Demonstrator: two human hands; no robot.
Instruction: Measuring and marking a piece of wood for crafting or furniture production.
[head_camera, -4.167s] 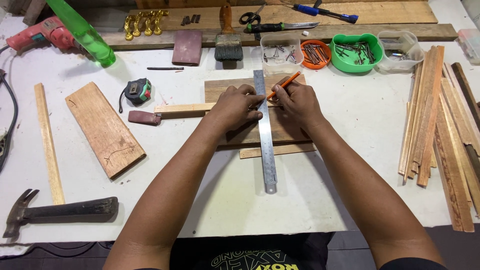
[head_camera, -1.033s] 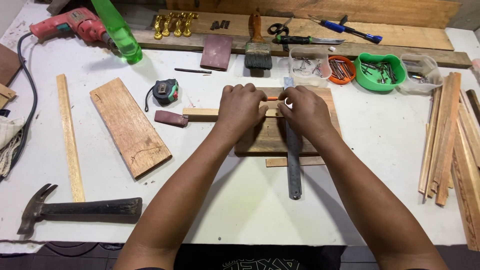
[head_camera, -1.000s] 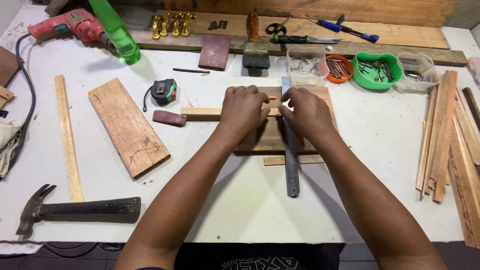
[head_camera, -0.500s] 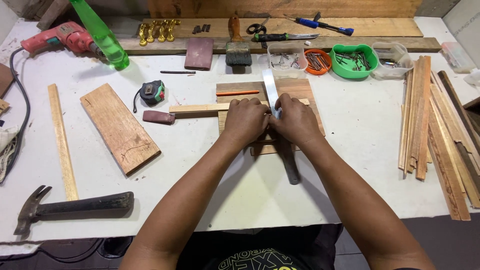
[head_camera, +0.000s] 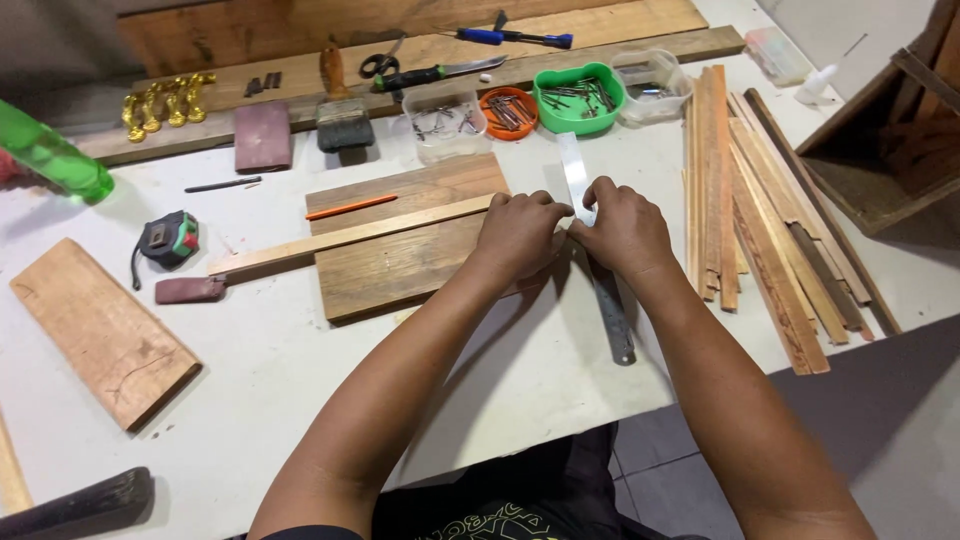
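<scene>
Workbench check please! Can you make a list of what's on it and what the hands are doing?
Surface: white table, marked.
Job's things: thin wood strip across brown board; steel ruler beside it.
Clutter: orange pencil, tape measure, paintbrush, tubs of nails, slat pile.
Grippers: left hand on the strip's end; right hand on the ruler.
Cables: nothing seen.
Surroundings: wooden crate at right.

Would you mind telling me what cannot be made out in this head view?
- End of the wooden strip: covered by the left hand.
- Middle of the steel ruler: under the right hand.
- Hammer handle: head cut off by the frame edge.
- Green bottle: cut off at left.
</scene>
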